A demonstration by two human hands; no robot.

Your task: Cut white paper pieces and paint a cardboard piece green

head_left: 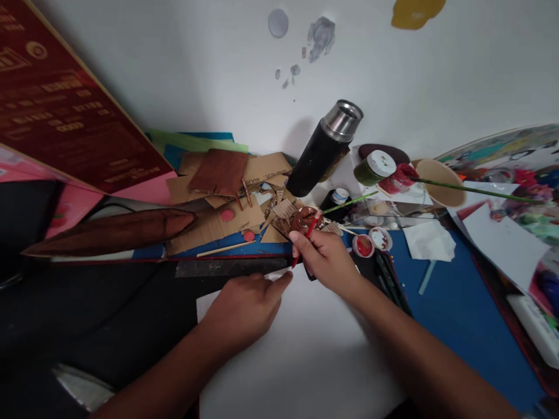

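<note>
My right hand (329,259) is closed in a pinch around a thin red pencil (311,230), its lower end pointing down at the top edge of a large white sheet of paper (301,343). On the left part of that sheet rests my left hand (244,305). Its index finger is stretched out almost to the pencil's lower end, while the other fingers are bent and partly hidden. Just behind my right hand lies a round brown piece with white marks (305,218). A dark flat ruler-like strip (213,267) lies beyond my left hand.
A black thermos (321,148) stands near the wall. Cardboard scraps (227,230) and a long brown pointed shape (117,231) lie at the left. Small open paint pots (363,245), a green jar (374,167) and a folded tissue (429,240) are at the right.
</note>
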